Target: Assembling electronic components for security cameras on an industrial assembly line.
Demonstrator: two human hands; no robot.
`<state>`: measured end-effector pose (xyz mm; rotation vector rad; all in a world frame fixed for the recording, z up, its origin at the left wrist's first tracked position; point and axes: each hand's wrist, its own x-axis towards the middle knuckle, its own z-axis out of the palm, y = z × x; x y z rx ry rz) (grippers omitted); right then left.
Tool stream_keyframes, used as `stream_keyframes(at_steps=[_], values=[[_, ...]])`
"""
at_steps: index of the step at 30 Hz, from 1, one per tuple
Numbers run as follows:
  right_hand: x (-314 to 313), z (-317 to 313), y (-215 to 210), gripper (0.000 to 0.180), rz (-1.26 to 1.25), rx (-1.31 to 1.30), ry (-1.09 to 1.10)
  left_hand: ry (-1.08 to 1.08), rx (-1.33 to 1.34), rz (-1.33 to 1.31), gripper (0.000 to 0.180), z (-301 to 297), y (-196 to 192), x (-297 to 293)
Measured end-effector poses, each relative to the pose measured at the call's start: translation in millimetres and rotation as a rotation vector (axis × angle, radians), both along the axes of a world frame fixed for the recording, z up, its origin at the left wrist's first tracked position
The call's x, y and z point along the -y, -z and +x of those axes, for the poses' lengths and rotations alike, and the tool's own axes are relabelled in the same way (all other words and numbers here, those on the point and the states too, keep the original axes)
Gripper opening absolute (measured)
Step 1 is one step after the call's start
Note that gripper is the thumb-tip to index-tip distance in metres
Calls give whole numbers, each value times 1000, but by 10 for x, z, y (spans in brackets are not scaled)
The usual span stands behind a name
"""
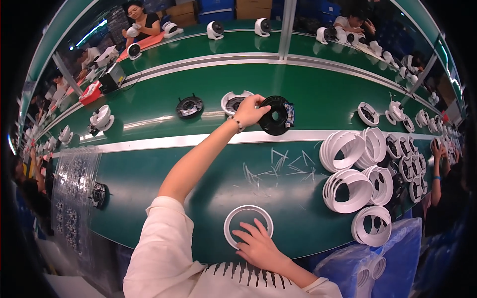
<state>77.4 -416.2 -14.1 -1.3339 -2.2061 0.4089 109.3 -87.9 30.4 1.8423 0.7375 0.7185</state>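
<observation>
My left hand (251, 111) reaches far forward over the conveyor, thumb and fingers closed on the rim of a black round housing (270, 127). The housing has a hole in its middle and a blue circuit board (290, 115) on its right side. Just behind that hand sits a white shell (227, 103) with a dark inside, partly hidden by my fingers. Close to my body, a white ring (226, 223) lies on the green bench. Over its right and lower part my right hand (259, 247) is open, fingers spread, gripping nothing visible.
Stacks of white ring-shaped shells (342, 191) stand at right, beside several black-and-white parts. Thin clear strips (278, 169) are scattered mid-bench. Another black round part (190, 107) rests on the belt. A clear plastic tray (74, 198) is at left. People work across the line.
</observation>
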Motion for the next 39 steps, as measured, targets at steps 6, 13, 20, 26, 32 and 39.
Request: stream_keyframes(at_steps=[6, 13, 20, 26, 32, 39], values=[[-50, -210, 80, 12, 135, -78, 59, 75, 221, -259, 17, -890, -390, 450], [-251, -566, 7, 11, 125, -84, 168, 43, 342, -269, 15, -1527, -410, 718], [-601, -683, -144, 27, -237, -379, 334, 35, 429, -348, 13, -1838, -336, 842], [-791, -643, -82, 21, -229, -798, 327, 2, 472, -221, 16, -1999, -263, 704], [-736, -741, -374, 116, -255, 257, 273, -102, 507, -193, 17, -2119, -273, 620], [-787, -862, -230, 110, -115, 130, 328, -89, 508, -262, 15, -2117, -243, 649]])
